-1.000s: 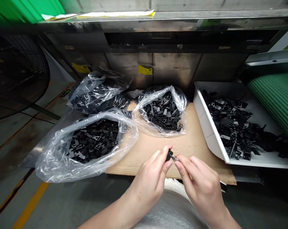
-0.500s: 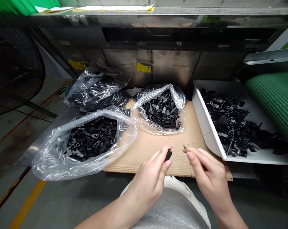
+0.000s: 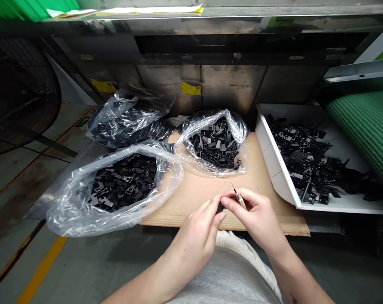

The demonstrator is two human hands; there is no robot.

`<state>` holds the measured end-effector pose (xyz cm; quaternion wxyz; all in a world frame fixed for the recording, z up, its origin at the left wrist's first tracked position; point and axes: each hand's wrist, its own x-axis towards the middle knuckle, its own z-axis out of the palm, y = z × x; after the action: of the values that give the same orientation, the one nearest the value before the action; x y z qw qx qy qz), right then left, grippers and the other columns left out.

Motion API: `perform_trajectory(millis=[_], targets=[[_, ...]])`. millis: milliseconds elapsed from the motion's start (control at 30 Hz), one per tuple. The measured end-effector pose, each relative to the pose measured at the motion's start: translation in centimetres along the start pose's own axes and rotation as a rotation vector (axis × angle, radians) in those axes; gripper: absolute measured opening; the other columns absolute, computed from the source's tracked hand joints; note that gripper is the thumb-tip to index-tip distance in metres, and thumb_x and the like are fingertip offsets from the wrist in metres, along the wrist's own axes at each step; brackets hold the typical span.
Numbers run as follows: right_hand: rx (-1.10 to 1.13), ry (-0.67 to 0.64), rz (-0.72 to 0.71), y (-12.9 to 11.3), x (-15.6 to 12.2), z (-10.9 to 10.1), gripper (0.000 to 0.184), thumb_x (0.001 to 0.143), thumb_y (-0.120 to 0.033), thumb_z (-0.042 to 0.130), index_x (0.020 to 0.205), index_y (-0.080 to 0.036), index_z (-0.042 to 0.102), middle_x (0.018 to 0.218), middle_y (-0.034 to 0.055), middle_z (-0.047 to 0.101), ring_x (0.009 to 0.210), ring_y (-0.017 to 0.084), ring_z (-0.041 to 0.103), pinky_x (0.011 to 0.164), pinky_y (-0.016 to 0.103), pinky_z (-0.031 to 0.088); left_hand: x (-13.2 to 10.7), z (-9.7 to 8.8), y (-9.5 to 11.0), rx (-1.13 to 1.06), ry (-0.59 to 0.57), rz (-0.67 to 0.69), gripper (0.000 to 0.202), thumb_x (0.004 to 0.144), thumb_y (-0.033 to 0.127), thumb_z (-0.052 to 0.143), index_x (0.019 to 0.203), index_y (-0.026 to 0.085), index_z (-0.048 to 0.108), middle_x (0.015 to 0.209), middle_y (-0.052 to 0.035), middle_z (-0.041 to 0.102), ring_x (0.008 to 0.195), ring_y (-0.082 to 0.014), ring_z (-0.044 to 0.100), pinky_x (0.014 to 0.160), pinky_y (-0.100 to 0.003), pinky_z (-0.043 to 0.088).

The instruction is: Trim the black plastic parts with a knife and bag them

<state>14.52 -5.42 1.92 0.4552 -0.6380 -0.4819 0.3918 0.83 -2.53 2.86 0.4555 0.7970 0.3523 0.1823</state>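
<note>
Pinched in my left hand (image 3: 198, 230) is a small black plastic part (image 3: 220, 207), mostly hidden by the fingers. My right hand (image 3: 259, 217) is closed around a slim craft knife (image 3: 241, 199) with a silvery handle, its thin tip pointing up and away from me. The thumb and fingertips of that hand meet the left fingertips at the black part. Both hands are over the near edge of a cardboard sheet (image 3: 191, 198), which has dark specks on it.
Beyond the hands stands a clear bag (image 3: 207, 171) of black parts. At left lies a larger open bag (image 3: 74, 215) of parts, with another bag (image 3: 128, 118) behind. A white tray (image 3: 282, 181) of black pieces is at right, beside a green belt (image 3: 365, 114).
My right hand has moved left to meet the left hand at the black part. The knife now sits further back in the fingers, tip upward. My left hand has barely moved.
</note>
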Motion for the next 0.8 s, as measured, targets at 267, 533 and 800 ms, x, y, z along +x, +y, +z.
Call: perform_trajectory(millis=[267, 533, 800], targets=[[-0.199, 0.037, -0.142, 0.6, -0.7, -1.0, 0.027, 0.083, -0.033, 0.046, 0.103, -0.017, 0.054, 0.080, 0.0034, 0.059, 0.069, 0.014, 0.057, 0.060, 0.022, 0.045, -0.2, -0.3, 0.2, 0.044, 0.005, -0.076, 0.033, 0.089, 0.026, 0.034, 0.121, 0.021, 0.043, 0.118, -0.0056, 0.055, 0.108, -0.0177, 0.050, 0.091, -0.033, 0.040], [-0.662, 0.104, -0.360, 1.2, -3.4, -0.9, 0.022, 0.087, -0.024, 0.041, 0.092, -0.018, 0.061, 0.063, 0.0020, 0.056, 0.057, 0.014, 0.053, 0.055, 0.023, 0.038, 0.0, -0.2, -0.1, 0.097, 0.012, -0.071, 0.034, 0.090, 0.026, 0.033, 0.121, 0.018, 0.042, 0.123, -0.0052, 0.051, 0.111, -0.0157, 0.048, 0.094, -0.029, 0.038], [-0.700, 0.122, -0.358, 0.7, -2.9, -0.7, 0.021, 0.087, -0.023, 0.041, 0.087, -0.018, 0.062, 0.061, 0.0011, 0.055, 0.055, 0.013, 0.052, 0.054, 0.023, 0.035, 0.3, -0.1, -0.3, 0.135, 0.000, -0.065, 0.037, 0.090, 0.027, 0.031, 0.124, 0.016, 0.038, 0.122, -0.0081, 0.051, 0.110, -0.0173, 0.048, 0.093, -0.032, 0.039]])
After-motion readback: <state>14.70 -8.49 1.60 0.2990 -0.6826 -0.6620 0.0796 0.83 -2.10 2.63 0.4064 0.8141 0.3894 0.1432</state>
